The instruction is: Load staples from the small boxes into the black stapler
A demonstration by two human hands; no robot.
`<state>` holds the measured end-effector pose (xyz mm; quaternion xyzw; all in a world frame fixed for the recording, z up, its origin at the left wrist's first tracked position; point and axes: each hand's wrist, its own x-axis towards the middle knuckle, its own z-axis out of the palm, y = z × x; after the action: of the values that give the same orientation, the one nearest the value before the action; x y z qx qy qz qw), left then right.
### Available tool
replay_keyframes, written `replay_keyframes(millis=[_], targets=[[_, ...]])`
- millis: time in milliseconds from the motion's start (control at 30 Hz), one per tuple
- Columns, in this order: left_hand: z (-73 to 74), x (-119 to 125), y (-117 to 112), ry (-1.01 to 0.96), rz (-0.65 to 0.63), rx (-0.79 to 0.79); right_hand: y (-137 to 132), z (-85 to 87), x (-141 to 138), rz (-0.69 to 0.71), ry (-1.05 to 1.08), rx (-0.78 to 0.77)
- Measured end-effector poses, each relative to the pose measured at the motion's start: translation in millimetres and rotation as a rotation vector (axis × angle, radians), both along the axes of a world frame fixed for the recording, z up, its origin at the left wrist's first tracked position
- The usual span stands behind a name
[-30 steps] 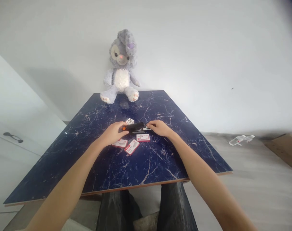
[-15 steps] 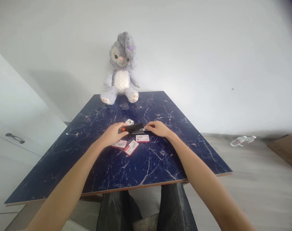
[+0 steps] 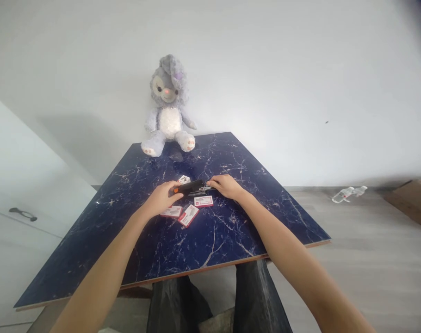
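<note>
A black stapler (image 3: pixel 191 187) with an orange rear end lies open on the dark blue marbled table (image 3: pixel 210 231). My left hand (image 3: pixel 162 199) is closed on its orange end. My right hand (image 3: pixel 225 186) pinches the metal front end of the stapler. Several small red and white staple boxes (image 3: pixel 188 215) lie just in front of the stapler, and one more staple box (image 3: pixel 184 179) lies behind it.
A grey plush rabbit (image 3: pixel 167 108) sits at the table's far edge against the white wall. A white cabinet with a dark handle (image 3: pixel 21 214) stands on the left. On the floor to the right lie a plastic bottle (image 3: pixel 347 194) and a cardboard piece (image 3: pixel 413 203).
Both hands stay on the stapler. The view has shifted a little, so the table and plush rabbit sit slightly further left and lower in the picture.
</note>
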<state>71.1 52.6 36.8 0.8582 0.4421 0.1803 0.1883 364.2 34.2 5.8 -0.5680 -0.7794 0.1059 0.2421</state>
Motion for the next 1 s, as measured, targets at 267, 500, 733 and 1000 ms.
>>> replay_keyframes(millis=[267,500,733,1000], targets=[[1.9,0,-2,-0.009,0.005,-0.013,-2,6.4,-3,0.1,-0.112,0.036],[1.5,-1,-2,-0.023,0.003,-0.029,-4,5.9,-1,0.14,0.008,0.063],[1.7,-1,-2,-0.019,0.0,0.007,-3,5.4,-2,0.134,-0.03,0.044],[4.6,-1,-2,-0.022,-0.004,-0.014,-9,13.9,0,-0.017,-0.124,0.005]])
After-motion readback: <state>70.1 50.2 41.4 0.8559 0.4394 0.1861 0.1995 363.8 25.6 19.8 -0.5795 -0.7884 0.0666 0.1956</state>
